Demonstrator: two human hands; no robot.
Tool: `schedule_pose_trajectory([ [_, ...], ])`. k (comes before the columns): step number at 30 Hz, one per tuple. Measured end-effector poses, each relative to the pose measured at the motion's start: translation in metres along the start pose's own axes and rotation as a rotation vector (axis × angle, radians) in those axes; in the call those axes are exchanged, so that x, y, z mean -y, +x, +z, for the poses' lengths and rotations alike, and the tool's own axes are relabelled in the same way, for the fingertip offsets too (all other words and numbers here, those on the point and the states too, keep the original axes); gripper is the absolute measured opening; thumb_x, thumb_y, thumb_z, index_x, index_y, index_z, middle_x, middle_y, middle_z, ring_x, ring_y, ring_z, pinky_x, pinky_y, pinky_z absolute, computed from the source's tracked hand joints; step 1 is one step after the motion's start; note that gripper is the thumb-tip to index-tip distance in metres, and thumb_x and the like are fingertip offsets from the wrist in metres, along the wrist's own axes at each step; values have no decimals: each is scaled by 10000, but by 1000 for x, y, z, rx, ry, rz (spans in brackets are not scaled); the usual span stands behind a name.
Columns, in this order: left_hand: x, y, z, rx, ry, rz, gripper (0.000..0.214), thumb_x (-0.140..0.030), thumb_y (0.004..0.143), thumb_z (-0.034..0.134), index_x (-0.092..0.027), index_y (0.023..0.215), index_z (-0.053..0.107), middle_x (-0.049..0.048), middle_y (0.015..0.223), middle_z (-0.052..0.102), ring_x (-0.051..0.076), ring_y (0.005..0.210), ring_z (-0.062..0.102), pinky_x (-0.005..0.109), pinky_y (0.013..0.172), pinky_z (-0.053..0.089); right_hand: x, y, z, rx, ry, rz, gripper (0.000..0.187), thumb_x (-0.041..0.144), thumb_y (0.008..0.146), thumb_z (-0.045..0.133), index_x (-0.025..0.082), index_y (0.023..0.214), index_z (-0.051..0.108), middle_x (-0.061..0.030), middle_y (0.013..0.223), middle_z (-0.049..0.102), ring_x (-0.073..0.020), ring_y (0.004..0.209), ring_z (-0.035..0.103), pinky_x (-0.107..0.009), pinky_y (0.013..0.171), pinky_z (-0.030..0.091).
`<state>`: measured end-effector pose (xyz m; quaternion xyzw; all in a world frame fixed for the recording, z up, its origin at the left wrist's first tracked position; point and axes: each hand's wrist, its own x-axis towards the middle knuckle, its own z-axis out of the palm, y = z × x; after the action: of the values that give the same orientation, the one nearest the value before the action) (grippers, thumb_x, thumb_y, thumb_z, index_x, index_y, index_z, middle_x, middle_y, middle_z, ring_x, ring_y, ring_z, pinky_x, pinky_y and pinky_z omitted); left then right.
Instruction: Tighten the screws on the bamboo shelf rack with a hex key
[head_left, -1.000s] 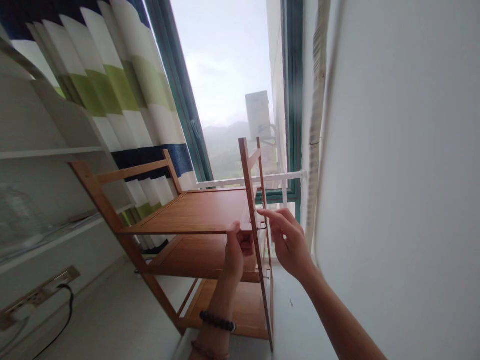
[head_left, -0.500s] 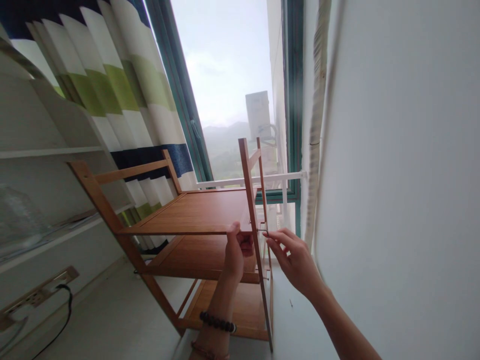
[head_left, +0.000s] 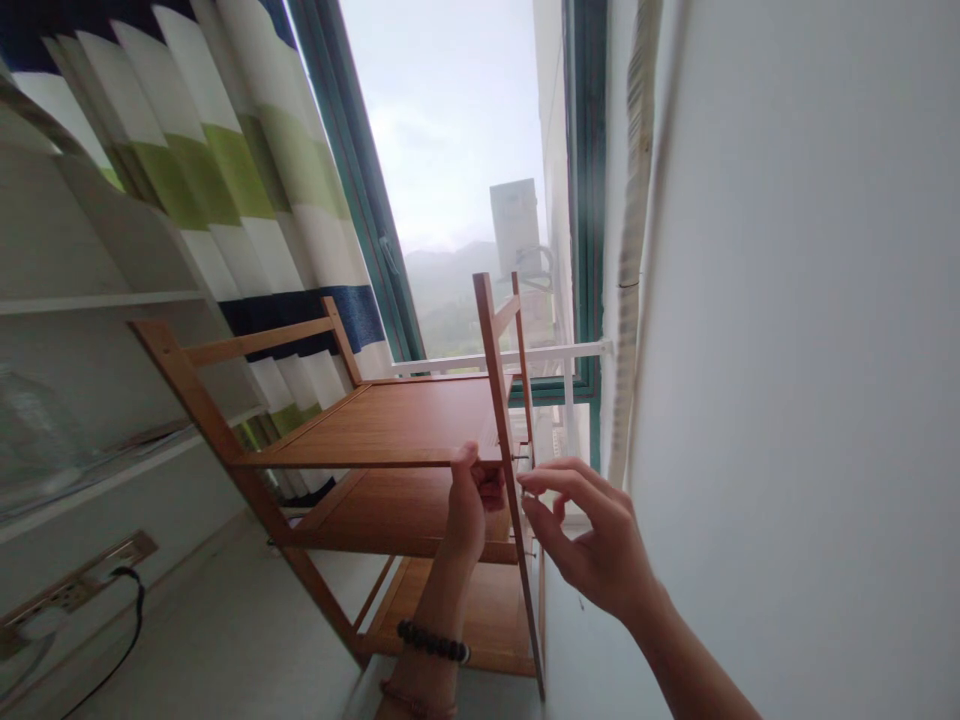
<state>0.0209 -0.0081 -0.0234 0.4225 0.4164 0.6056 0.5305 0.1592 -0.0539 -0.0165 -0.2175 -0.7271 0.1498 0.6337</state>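
Note:
A brown wooden shelf unit [head_left: 405,415] with several tiers stands tilted in my view. My left hand [head_left: 472,505] is closed around the front edge of its top board, close to the right front post [head_left: 504,420], thumb on top. Just right of that post, my right hand [head_left: 592,525] pinches a thin hex key [head_left: 524,492] between thumb and fingertips; most of it is hidden. A bolt [head_left: 520,457] sticks out of the post above those fingers. Lower down, another bolt [head_left: 531,553] protrudes from the same post.
A white wall [head_left: 810,300] rises on the right. Behind the unit are a window with a white rail [head_left: 525,357] and a striped curtain [head_left: 247,200]. To the left are white shelves [head_left: 105,300] and a power strip [head_left: 75,595] with a black cable. A small screw-like piece [head_left: 581,604] lies on the floor.
My right hand has drawn the hex key off the upper bolt and moved slightly down, its fingers turned toward the post. The left hand keeps its hold on the board.

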Motion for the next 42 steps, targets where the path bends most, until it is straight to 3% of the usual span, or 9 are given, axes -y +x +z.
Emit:
schedule_pose_trajectory([
  [6,-1,-2,1,-23,-6,15,503,-631,637,376,-174,430,413,-45,366,307,71,381,251,206,403,183,-1,23,0,-21,-26,-14,78,201,821,538,194,874,596,-49,895,633,-114,684,588,-240,580,490],
  [10,-1,-1,-1,17,16,15,524,-639,645,367,-161,446,451,-20,399,394,67,377,263,204,395,167,-4,23,-7,0,39,28,124,186,841,489,194,895,600,-51,876,628,-132,754,597,-262,628,515],
  [16,-1,0,1,-8,-4,19,510,-629,629,366,-163,446,461,-10,403,405,76,391,293,204,397,186,-5,19,-16,161,10,-128,140,190,801,574,223,916,647,-54,909,622,-154,847,598,-302,749,500],
  [23,-1,2,0,36,-33,-2,506,-638,630,368,-162,483,458,-31,417,374,60,385,225,202,391,134,-26,45,5,-152,143,116,202,277,757,633,200,923,547,22,679,596,-108,609,588,-245,597,498],
  [25,-2,1,0,54,-38,-5,500,-633,630,374,-162,480,449,-33,426,370,56,386,217,200,394,125,-39,46,9,-156,209,207,166,305,792,580,189,903,541,37,633,560,-89,528,556,-220,515,477],
  [28,-3,0,1,55,-22,-21,493,-626,620,380,-163,457,433,-33,426,359,52,385,202,201,395,113,-50,37,7,-90,205,275,179,286,848,470,177,944,574,-8,739,578,-89,554,556,-216,482,474],
  [33,-3,0,2,38,-19,-15,492,-630,617,366,-171,452,436,-31,399,348,64,378,228,202,386,134,-44,23,-5,-10,-44,145,249,187,844,445,218,1030,608,-66,1006,528,-140,827,559,-296,688,507],
  [37,-1,1,1,4,-30,-12,496,-628,629,375,-166,463,450,-23,399,385,63,375,235,201,382,158,-36,14,-9,80,-112,156,186,170,837,458,194,902,630,-61,940,534,-135,765,549,-311,707,495],
  [42,0,1,-1,28,-37,-13,517,-631,647,384,-155,462,468,-16,391,398,60,370,267,198,380,172,-18,-2,-14,241,26,232,155,127,830,458,180,845,603,-41,862,565,-134,772,557,-282,703,485],
])
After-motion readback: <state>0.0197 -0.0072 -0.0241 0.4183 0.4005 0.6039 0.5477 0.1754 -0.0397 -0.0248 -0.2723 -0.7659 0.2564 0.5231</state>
